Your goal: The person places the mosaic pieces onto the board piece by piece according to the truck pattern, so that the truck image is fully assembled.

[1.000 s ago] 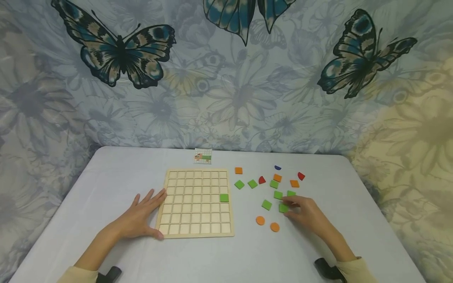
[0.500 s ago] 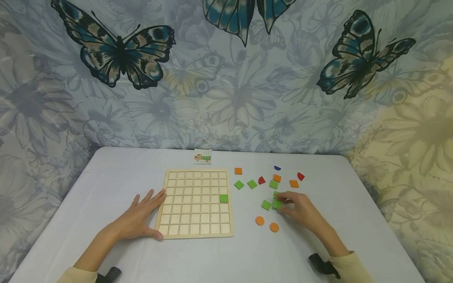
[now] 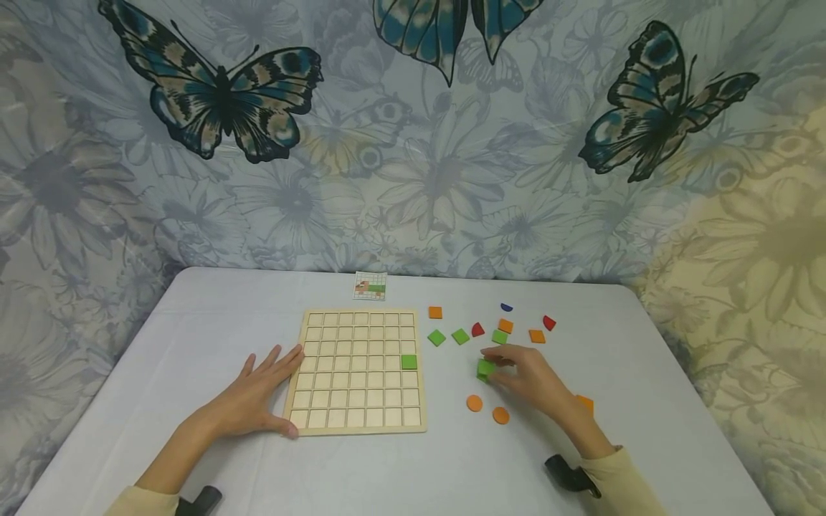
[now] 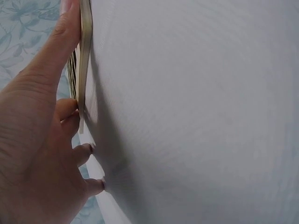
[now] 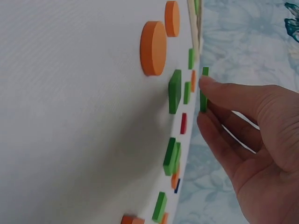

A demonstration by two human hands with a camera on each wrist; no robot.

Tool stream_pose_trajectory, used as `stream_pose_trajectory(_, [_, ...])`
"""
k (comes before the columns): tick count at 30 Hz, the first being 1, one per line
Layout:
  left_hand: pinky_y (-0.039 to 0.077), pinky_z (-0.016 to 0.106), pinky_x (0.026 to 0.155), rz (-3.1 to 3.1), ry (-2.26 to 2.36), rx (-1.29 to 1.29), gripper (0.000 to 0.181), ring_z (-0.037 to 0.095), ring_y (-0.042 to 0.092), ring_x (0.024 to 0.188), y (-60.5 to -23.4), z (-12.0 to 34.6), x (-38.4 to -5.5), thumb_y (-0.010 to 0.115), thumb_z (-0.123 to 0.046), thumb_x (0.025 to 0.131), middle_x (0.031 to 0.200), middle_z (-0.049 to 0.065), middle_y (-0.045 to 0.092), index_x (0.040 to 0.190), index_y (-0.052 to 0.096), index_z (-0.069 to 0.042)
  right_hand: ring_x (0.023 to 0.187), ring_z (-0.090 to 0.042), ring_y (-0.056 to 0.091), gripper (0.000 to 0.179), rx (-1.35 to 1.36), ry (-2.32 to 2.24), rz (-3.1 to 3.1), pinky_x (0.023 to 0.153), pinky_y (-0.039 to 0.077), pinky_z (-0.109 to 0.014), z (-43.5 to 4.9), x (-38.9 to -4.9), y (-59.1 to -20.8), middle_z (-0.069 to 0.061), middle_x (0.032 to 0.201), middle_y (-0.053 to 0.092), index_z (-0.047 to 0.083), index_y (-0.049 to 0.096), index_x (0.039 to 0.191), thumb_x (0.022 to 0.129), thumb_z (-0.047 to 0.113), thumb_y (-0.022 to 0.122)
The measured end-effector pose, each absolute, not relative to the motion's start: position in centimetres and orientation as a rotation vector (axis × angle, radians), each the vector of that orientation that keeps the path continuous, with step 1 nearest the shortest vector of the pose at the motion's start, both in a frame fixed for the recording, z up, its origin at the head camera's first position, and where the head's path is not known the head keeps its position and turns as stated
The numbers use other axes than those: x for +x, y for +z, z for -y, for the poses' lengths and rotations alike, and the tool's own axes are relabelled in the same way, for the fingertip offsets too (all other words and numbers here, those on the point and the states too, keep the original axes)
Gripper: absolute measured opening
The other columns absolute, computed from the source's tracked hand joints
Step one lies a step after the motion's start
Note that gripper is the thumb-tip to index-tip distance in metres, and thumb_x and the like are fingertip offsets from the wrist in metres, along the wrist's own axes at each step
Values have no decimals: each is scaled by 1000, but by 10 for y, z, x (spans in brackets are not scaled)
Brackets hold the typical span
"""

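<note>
Your right hand is pinching a thin, bright green square tile and holding it above the white table, right of the head view's centre. Two flat orange discs are lying just below it there. Your left hand is resting, fingers spread, against the left edge of a pale wooden grid board at lower middle, which is holding another green square in a cell beside its right rim.

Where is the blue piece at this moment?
In the head view, the blue piece lies on the table, right of the board, just beyond an orange square.
</note>
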State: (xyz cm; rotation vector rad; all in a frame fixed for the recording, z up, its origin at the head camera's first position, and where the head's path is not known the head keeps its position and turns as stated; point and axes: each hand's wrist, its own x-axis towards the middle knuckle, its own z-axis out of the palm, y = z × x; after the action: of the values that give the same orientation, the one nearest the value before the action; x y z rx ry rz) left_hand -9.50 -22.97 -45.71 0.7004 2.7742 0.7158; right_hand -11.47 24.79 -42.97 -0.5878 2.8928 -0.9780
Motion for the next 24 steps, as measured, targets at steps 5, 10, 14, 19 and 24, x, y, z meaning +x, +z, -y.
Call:
stream_pose_trajectory(5, [3, 74, 109, -2776, 713, 700, 128, 49, 13, 145, -457, 230, -95, 77, -71, 54, 160, 15, 23, 152, 30, -2, 96, -22, 68, 37, -589, -976, -2880, 85, 57, -40, -239, -117, -429, -3, 108, 72, 3, 70, 116, 80, 3, 79])
stream_pose_trajectory(10, [3, 74, 109, -2781, 709, 707, 128, 49, 14, 144, -458, 230, -96, 77, -71, 55, 160, 16, 23, 152, 30, -1, 96, -22, 68, 38, -595, -964, -2875, 85, 57, -40, -231, -120, -428, -3, 108, 72, 4, 70, 116, 79, 4, 80])
stream_pose_trajectory(14, [3, 74, 108, -2781, 714, 712, 128, 50, 14, 144, -458, 230, -96, 77, -70, 55, 160, 16, 23, 152, 31, -1, 96, -21, 68, 39, -650, -976, -2872, 85, 57, -38, -226, -121, -430, -3, 108, 72, 4, 70, 116, 78, 2, 80])
stream_pose_trajectory(19, [3, 74, 108, -2773, 704, 713, 128, 49, 14, 144, -458, 229, -96, 76, -71, 55, 160, 16, 22, 152, 30, -1, 95, -19, 67, 38, -697, -977, -2844, 84, 57, -36, -222, -120, -434, -3, 109, 72, 3, 70, 116, 79, 2, 79])
stream_pose_trajectory(24, [4, 74, 108, -2780, 705, 719, 129, 50, 14, 144, -455, 230, -96, 77, -71, 55, 160, 16, 23, 152, 30, -1, 93, -18, 67, 38, -745, -997, -2835, 83, 57, -36, -214, -120, -434, -2, 108, 72, 4, 70, 116, 79, 2, 80])
